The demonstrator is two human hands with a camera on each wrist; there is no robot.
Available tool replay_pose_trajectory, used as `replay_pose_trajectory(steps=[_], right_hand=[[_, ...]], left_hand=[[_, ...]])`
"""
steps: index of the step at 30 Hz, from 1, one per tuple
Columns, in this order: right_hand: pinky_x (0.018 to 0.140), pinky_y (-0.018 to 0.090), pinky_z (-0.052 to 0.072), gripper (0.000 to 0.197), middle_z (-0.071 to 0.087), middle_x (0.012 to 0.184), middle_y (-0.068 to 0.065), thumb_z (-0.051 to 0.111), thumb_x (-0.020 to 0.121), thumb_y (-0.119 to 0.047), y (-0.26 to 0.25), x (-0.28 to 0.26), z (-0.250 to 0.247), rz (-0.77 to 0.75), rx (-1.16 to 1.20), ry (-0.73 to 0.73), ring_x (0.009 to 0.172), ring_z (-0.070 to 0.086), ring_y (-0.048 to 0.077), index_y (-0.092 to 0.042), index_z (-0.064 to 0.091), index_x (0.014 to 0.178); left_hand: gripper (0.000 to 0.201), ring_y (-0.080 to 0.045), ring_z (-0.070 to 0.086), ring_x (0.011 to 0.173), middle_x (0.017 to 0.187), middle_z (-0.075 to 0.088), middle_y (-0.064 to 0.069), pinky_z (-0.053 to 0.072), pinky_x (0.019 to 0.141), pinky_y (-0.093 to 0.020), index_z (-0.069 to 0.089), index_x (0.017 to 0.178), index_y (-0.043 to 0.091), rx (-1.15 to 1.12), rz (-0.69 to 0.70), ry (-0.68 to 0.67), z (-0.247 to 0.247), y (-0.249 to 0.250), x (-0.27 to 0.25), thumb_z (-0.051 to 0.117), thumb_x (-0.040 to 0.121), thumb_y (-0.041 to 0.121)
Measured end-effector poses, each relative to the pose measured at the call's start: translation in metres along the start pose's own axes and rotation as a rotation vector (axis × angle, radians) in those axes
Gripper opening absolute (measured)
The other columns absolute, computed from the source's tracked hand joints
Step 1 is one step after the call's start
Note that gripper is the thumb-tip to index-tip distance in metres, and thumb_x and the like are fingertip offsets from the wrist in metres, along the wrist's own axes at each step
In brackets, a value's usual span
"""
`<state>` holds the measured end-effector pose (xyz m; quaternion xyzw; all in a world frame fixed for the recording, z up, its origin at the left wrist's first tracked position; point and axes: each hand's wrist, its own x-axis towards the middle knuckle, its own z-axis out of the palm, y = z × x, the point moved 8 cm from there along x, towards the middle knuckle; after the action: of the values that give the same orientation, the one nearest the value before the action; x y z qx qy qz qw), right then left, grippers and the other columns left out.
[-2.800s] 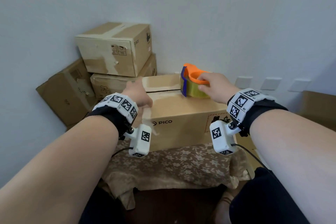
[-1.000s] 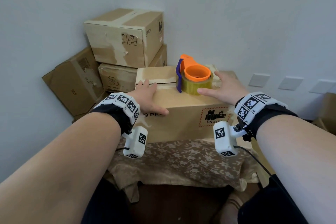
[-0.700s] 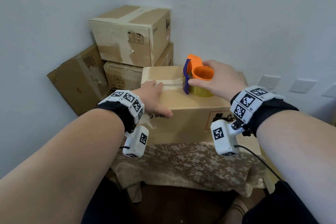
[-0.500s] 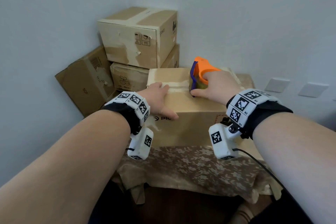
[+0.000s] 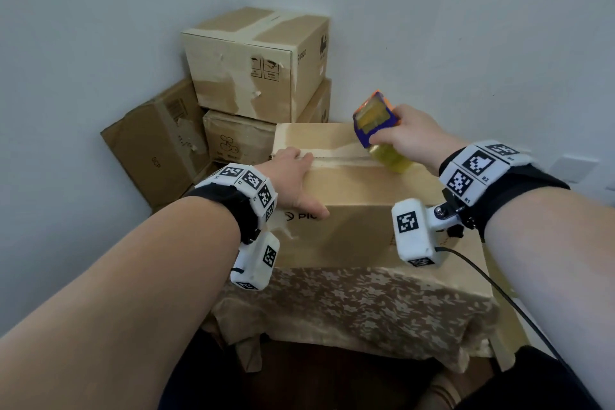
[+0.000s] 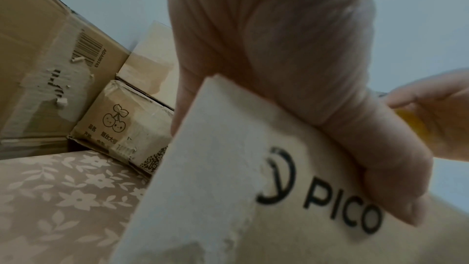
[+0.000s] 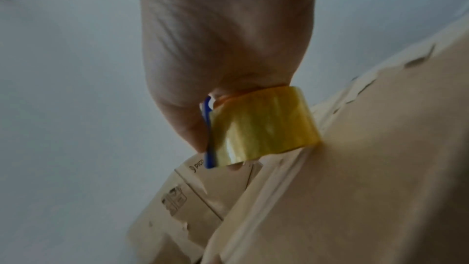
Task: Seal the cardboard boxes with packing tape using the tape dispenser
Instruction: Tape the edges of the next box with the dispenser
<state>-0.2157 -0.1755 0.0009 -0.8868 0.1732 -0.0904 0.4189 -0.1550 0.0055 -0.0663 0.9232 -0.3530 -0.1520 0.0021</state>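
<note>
Head view: the left hand (image 5: 293,176) lies flat on the brown cardboard box (image 5: 359,210) at the counter's left edge; the right hand (image 5: 412,136) grips the orange-and-blue tape dispenser (image 5: 376,120). Keep the roll pressed along the centre seam.

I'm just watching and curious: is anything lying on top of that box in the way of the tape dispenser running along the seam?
Nothing visible. The right hand holds the tape dispenser on the box; the seam lies bare up to the left hand at its end.
</note>
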Motion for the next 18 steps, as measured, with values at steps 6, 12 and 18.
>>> replay_pose_trajectory(steps=[6, 12, 18], right_hand=[[0.069, 0.026, 0.053, 0.034, 0.072, 0.081, 0.003, 0.074, 0.072, -0.033, -0.005, 0.001, 0.001, 0.087, 0.543, 0.021, 0.074, 0.067, 0.019, -0.015, 0.064, 0.100], [0.060, 0.023, 0.052, 0.039, 0.066, 0.067, -0.001, 0.074, 0.077, -0.048, -0.014, 0.004, 0.014, 0.112, 0.686, 0.016, 0.053, 0.061, 0.009, -0.015, 0.071, 0.097], [0.059, 0.025, 0.050, 0.052, 0.061, 0.057, -0.002, 0.074, 0.062, -0.058, -0.030, 0.011, 0.033, 0.104, 0.666, -0.022, 0.051, 0.056, 0.012, -0.015, 0.068, 0.090]], left_hand=[[0.122, -0.022, 0.024, 0.139, 0.153, 0.015, -0.001, 0.036, 0.109, -0.046, 0.012, 0.150, 0.017, 0.034, 0.018, 0.016, -0.003, -0.002, -0.005, 0.065, 0.059, 0.078], [0.127, -0.019, 0.017, 0.144, 0.158, 0.007, 0.002, 0.027, 0.115, -0.042, 0.006, 0.152, 0.015, 0.055, 0.045, -0.044, -0.006, -0.018, -0.009, 0.067, 0.059, 0.076], [0.126, -0.015, 0.014, 0.145, 0.160, 0.005, 0.006, 0.017, 0.118, -0.031, 0.003, 0.153, 0.014, 0.051, 0.076, -0.085, -0.012, -0.037, -0.017, 0.075, 0.062, 0.065]])
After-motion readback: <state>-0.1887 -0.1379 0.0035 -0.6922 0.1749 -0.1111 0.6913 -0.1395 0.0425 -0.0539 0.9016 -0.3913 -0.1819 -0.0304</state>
